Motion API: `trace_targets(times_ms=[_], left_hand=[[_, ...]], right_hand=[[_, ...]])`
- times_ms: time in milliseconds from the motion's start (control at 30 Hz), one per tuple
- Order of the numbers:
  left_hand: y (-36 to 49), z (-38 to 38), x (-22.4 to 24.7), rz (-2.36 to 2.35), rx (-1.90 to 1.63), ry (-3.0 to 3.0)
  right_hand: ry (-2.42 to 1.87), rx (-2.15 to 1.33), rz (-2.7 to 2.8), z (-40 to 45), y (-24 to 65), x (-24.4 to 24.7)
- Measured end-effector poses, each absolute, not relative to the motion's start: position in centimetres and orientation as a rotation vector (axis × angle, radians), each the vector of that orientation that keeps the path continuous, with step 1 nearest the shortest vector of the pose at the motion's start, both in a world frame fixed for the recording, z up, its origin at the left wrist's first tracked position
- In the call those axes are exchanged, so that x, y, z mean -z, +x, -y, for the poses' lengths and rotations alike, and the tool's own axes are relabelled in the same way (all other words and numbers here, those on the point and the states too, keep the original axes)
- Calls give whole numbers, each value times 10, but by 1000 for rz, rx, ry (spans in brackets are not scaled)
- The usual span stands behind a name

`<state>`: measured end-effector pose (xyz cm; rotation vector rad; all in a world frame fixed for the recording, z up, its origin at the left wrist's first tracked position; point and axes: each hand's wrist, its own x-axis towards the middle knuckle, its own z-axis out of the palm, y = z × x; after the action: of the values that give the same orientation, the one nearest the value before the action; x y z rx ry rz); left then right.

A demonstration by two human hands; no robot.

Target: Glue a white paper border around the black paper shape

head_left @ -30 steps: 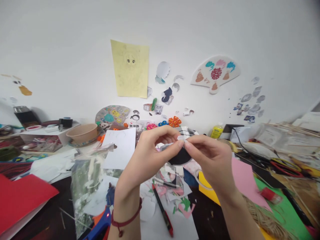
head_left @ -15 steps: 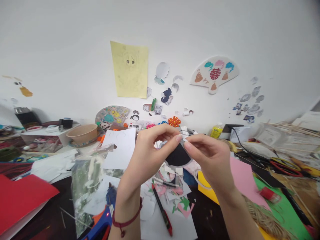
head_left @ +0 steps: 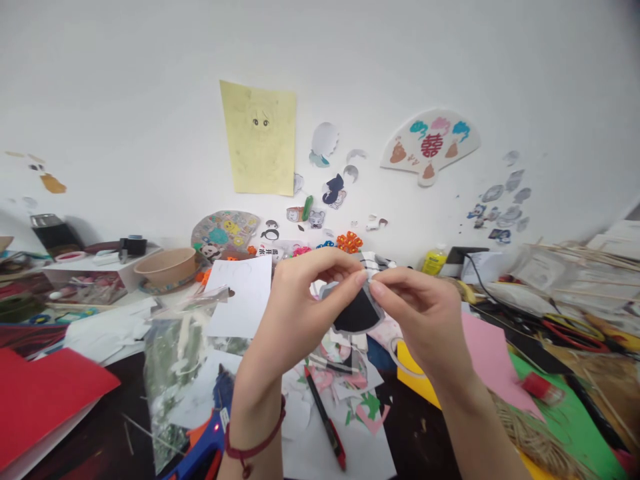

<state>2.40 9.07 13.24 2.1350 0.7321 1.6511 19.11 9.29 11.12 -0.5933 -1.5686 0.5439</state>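
Note:
A black paper cutout (head_left: 356, 312) with a pale grey edge hangs between my two hands above the table. My left hand (head_left: 315, 293) pinches its upper part between thumb and fingers. My right hand (head_left: 417, 300) pinches the same cutout just beside the left fingertips, so the thumbs nearly meet. Part of the cutout is hidden behind the fingers. Below lie paper scraps (head_left: 370, 405) in pink and green, and a black pen with a red end (head_left: 325, 417) rests on white paper.
A blue glue gun (head_left: 207, 437) with a lit red light sits by my left wrist. A clear plastic bag (head_left: 173, 387) and red paper (head_left: 45, 407) lie left. On the right are pink paper (head_left: 487, 353), twine (head_left: 530, 433) and scissors (head_left: 573, 333). Behind stands a round tan bowl (head_left: 165, 265).
Both hands stay almost in place, pinching the cutout. The cutout has tilted slightly, its lower edge looking a little narrower. The view has shifted very slightly.

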Motion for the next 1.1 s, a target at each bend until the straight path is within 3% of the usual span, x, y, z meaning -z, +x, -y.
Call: trace_targets(times_ms=[1100], left_hand=[[19,-83,-138,-840,-1478,2400]], right_hand=[[-763,-188,1911,-81,211,-123]])
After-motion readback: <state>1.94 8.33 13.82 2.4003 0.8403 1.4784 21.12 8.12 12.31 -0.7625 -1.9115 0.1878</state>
